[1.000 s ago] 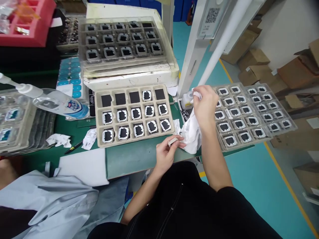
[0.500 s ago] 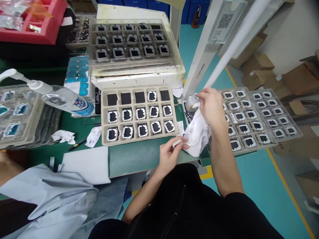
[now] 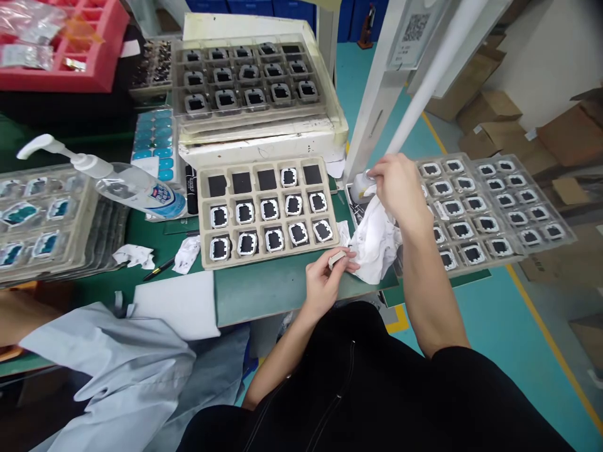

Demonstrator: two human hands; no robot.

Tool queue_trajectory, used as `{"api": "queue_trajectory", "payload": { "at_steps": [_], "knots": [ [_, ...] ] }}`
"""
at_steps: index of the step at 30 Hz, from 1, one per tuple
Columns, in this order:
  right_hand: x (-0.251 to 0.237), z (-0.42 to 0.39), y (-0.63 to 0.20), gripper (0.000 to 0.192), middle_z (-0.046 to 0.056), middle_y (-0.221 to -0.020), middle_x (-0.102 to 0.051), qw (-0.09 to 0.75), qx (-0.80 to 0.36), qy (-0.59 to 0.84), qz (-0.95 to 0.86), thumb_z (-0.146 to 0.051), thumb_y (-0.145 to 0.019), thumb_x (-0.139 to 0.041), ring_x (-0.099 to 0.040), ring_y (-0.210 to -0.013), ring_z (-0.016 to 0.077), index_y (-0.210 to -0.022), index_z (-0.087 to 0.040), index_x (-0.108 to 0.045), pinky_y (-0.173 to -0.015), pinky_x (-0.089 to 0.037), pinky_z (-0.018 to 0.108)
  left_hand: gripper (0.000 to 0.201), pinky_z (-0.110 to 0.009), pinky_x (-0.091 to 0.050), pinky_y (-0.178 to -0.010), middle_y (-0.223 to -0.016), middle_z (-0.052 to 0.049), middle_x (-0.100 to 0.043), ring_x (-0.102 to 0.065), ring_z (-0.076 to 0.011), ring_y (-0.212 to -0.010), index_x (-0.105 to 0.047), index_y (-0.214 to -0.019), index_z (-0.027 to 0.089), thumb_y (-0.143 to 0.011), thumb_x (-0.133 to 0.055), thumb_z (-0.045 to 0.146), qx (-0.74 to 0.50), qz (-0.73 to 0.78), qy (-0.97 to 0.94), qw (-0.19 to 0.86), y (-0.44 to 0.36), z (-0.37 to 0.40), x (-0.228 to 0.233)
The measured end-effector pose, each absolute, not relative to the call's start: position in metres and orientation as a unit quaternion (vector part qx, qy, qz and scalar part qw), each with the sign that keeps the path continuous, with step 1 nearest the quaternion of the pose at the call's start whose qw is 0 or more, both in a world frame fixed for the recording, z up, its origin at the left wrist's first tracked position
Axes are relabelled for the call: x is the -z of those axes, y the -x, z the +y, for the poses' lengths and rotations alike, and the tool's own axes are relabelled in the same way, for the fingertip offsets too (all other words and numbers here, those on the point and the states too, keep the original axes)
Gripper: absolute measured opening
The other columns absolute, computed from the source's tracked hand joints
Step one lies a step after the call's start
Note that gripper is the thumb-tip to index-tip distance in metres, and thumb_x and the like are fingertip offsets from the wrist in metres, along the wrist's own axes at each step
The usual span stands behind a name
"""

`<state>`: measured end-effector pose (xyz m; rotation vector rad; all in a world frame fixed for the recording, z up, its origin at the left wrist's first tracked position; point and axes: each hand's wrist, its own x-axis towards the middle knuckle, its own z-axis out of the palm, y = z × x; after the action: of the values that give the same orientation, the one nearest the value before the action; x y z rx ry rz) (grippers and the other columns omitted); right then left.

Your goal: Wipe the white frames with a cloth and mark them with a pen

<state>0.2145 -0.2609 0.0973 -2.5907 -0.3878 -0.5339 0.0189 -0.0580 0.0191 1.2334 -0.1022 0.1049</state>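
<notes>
My left hand (image 3: 323, 287) pinches a small pale metal frame (image 3: 337, 258), seen nearly edge-on, at the bench's front edge. My right hand (image 3: 401, 196) is closed on the upper end of a crumpled white cloth (image 3: 374, 242); its fingertips are at the top of a small whitish bottle (image 3: 360, 187). The cloth hangs down beside the left fingertips. Left of my hands lies a beige tray (image 3: 277, 252) with similar square frames with black centres in most pockets. Several pockets of its back row show only black lining.
Clear trays of frames (image 3: 471, 254) stand at the right, by a white post (image 3: 377, 119). More filled trays (image 3: 245, 94) sit on a white foam box. At left are a pump bottle (image 3: 141, 191), stacked trays (image 3: 70, 251), a white pad (image 3: 174, 304) and a co-worker's sleeve (image 3: 117, 364).
The view has shifted slightly, so the bench things appear a little further right. Both hands keep their holds on the metal frame and the cloth, nearly still.
</notes>
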Motion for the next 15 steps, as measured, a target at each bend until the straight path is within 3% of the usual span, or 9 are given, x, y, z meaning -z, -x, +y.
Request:
{"api": "queue_trajectory", "payload": {
  "at_steps": [5,8,11,15],
  "knots": [
    [-0.098,-0.258,-0.211,0.031,0.012,-0.106,-0.08,0.252,0.206,0.934,-0.147,-0.026,-0.107,-0.054,-0.064,-0.109,0.0337,-0.097,-0.029,-0.083,-0.11,-0.056,0.056,0.031,-0.033,-0.075,-0.077,-0.104,-0.011,-0.09,-0.089,-0.0233,-0.079,-0.079,-0.118,0.017,-0.107,-0.079,0.046,-0.039,-0.04,-0.57,0.82,-0.019,-0.058,-0.021],
    [-0.108,-0.252,-0.203,0.038,0.015,-0.113,-0.08,0.192,0.187,0.954,-0.133,-0.019,-0.106,-0.048,-0.065,-0.113,0.0363,-0.104,-0.026,-0.085,-0.108,-0.057,0.056,0.038,-0.033,-0.075,-0.074,-0.103,-0.012,-0.09,-0.088,-0.0239,-0.076,-0.078,-0.12,0.015,-0.106,-0.08,0.051,-0.017,-0.02,-0.556,0.831,-0.018,-0.059,-0.022],
    [-0.119,-0.245,-0.193,0.044,0.019,-0.118,-0.079,0.137,0.171,0.969,-0.115,-0.012,-0.104,-0.043,-0.067,-0.116,0.0393,-0.112,-0.019,-0.086,-0.104,-0.058,0.056,0.049,-0.034,-0.074,-0.071,-0.104,-0.015,-0.09,-0.088,-0.0246,-0.074,-0.075,-0.132,0.013,-0.106,-0.078,0.054,-0.008,-0.014,-0.552,0.834,-0.018,-0.062,-0.019],
    [-0.119,-0.244,-0.188,0.043,0.019,-0.12,-0.078,0.14,0.189,0.965,-0.119,-0.012,-0.105,-0.045,-0.069,-0.115,0.039,-0.12,-0.018,-0.084,-0.104,-0.06,0.057,0.073,-0.035,-0.074,-0.072,-0.105,-0.015,-0.09,-0.087,-0.0238,-0.072,-0.065,-0.157,0.013,-0.102,-0.083,0.058,0.016,-0.004,-0.531,0.847,-0.02,-0.064,-0.014]
  ]
}}
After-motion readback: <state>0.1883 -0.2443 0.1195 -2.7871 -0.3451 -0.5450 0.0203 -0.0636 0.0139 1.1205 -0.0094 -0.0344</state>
